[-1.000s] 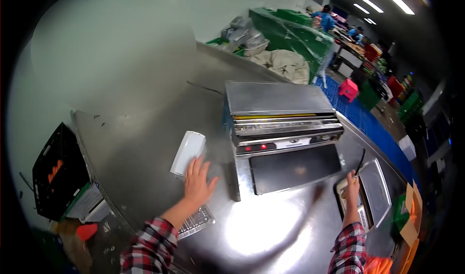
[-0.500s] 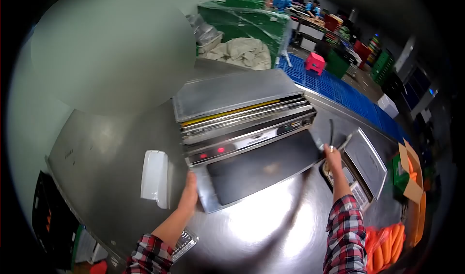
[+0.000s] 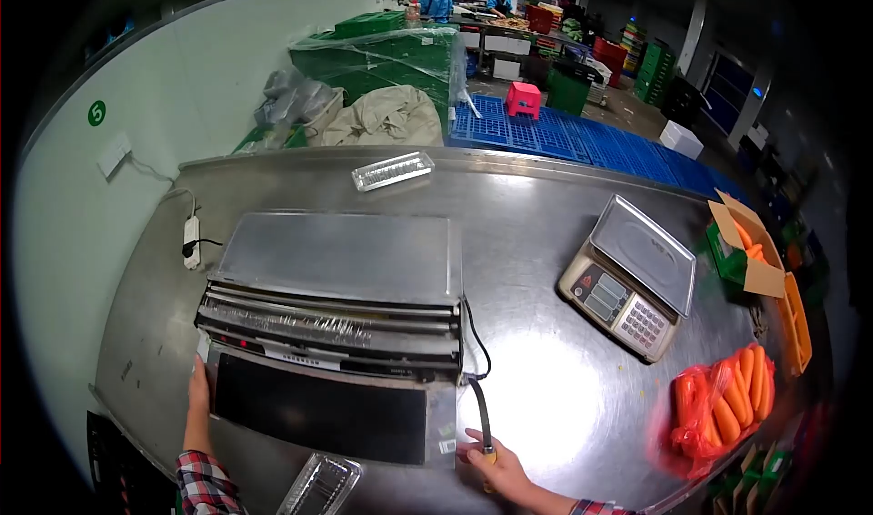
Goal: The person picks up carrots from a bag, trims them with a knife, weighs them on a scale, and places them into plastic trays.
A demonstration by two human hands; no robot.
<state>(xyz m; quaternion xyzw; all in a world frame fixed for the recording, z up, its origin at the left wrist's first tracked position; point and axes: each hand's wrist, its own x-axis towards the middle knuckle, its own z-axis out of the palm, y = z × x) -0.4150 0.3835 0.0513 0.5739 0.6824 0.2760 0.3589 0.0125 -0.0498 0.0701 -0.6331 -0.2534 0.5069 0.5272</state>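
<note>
A metal wrapping machine (image 3: 341, 256) with a black front plate (image 3: 318, 406) stands on the steel table. My left hand (image 3: 199, 389) touches the machine's left front edge, its fingers extended and partly hidden. Near the machine's right front corner, my right hand (image 3: 496, 465) is closed around the yellow handle of a knife (image 3: 483, 415) with a dark curved blade. A clear plastic tray (image 3: 320, 486) lies in front of the machine, and another clear tray (image 3: 393, 171) lies behind it.
At the right are a scale (image 3: 627, 278), carrots in a red bag (image 3: 723, 406) and a carton of carrots (image 3: 773, 283). A power strip (image 3: 191, 242) lies at the left. Green crates (image 3: 373, 65) and blue pallets (image 3: 564, 137) stand behind; two people work far back.
The view has swung round. The machine now stands squarer and further left on the table, away from the scale. Both hands have moved with it. The white piece left of it is no longer seen.
</note>
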